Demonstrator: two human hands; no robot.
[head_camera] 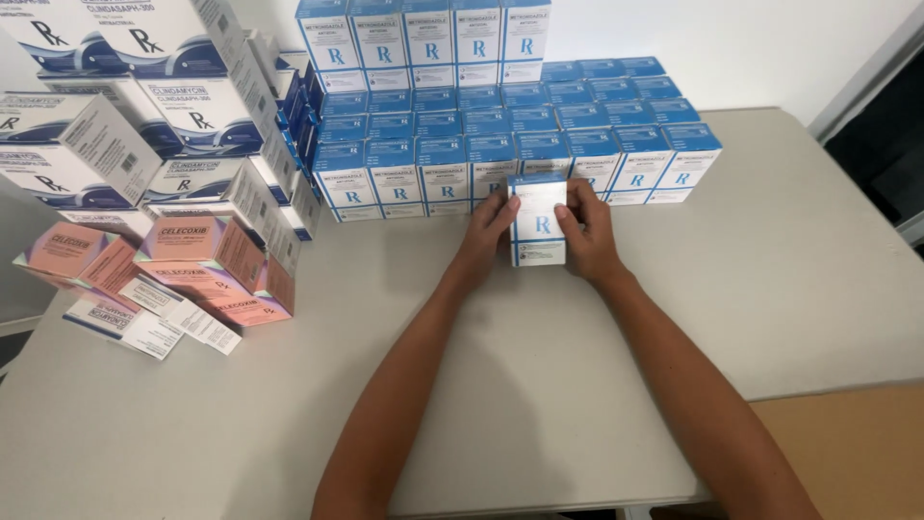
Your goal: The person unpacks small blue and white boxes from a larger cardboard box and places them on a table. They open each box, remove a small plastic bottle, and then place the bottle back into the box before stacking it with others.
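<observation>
Small white-and-blue carton, upright on the grey table, just in front of the stacked rows. Left hand closed on its left edge, thumb lying across the front face; right hand closed on its right edge, fingers curled round the side, thumb on the front. Both forearms reaching in from the near edge. Behind: stack of matching blue-and-white cartons, ranked in stepped rows, tallest at the back left against the white wall, front row touching or nearly touching the held carton. Far left: pile of larger white cartons with dark blue wave bands, some tilted, leaning at odd angles. Below those: pink-and-salmon cartons, heaped loosely, several lying flat, one overhanging the table edge. Bottom right: strip of brown floor beyond the table edge. Upper right: dark opening beside the wall.
</observation>
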